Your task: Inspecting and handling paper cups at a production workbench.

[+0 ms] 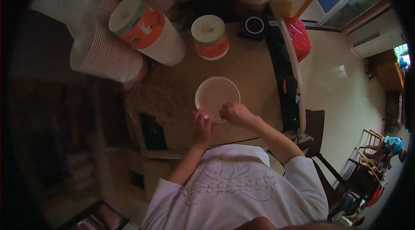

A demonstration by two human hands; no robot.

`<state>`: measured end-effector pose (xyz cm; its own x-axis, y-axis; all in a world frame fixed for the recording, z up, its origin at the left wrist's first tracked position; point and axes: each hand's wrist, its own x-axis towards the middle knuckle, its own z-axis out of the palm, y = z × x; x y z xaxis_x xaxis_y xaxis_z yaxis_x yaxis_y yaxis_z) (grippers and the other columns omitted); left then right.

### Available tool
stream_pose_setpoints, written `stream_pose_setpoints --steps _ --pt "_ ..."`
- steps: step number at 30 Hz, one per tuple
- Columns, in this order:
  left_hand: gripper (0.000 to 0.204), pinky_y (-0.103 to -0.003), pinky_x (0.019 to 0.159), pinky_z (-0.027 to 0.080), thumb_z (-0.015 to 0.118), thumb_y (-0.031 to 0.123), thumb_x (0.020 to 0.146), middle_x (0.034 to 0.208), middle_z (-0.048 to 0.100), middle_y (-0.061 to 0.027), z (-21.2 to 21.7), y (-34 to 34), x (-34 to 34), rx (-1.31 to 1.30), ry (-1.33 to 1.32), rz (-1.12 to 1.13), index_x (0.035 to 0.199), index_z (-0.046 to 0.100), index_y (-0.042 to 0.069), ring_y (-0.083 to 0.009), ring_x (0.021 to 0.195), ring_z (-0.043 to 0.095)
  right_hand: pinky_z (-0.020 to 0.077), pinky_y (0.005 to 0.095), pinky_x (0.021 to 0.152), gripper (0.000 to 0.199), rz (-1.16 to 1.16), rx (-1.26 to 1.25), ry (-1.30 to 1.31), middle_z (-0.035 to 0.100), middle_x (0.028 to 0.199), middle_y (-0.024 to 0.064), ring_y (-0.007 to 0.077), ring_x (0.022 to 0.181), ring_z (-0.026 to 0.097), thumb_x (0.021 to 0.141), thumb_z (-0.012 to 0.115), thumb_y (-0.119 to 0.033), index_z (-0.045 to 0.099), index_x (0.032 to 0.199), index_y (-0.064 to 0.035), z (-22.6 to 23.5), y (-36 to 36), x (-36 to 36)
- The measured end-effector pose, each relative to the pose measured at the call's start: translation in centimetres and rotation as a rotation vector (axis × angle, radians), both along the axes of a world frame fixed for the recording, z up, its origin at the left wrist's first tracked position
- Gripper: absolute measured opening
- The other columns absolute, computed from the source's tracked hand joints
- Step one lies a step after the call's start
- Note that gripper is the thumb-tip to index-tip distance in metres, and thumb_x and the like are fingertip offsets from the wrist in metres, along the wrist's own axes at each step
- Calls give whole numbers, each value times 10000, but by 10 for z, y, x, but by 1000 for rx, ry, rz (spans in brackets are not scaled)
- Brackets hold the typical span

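I have both hands at the near rim of the white bowl (pixel 217 96), which sits on the brown table (pixel 255 70) just ahead of them. My left hand (pixel 202 123) rests with fingers loosely spread on the edge; my right hand (pixel 233 113) is curled, pinching the rim. I'd steady with the left and pull gently, clear of the cup stack (pixel 210 36) beyond.
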<state>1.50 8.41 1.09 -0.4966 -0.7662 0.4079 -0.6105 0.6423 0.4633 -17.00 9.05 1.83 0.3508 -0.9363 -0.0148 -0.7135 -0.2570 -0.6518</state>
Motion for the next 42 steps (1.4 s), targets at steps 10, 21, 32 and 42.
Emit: stream_pose_setpoints --steps 10,21,32,42 --pt "50 -268 711 464 609 46 798 801 587 -69 -46 34 21 1190 917 416 830 576 28 -146 778 573 485 419 594 86 -21 94 -3 551 787 93 296 752 577 780 550 -186 559 781 -101 4 -6 10" --pt "141 -245 674 479 648 38 756 823 643 -61 -27 26 26 838 401 192 893 639 5 -117 740 598 491 423 588 90 36 50 57 555 784 136 324 733 583 780 514 -142 556 788 -63 9 -12 10" --pt "128 -245 621 465 639 80 774 759 659 -50 -46 20 23 967 437 206 887 662 25 -79 694 581 512 421 550 93 97 88 57 563 799 139 326 728 603 773 510 -137 561 783 -60 10 -16 9" --pt "124 -235 578 451 647 170 791 678 628 -22 -51 22 21 1256 490 220 761 647 49 -69 633 556 510 414 592 77 132 89 61 552 816 112 307 773 589 763 528 -140 562 766 -71 12 -18 13"
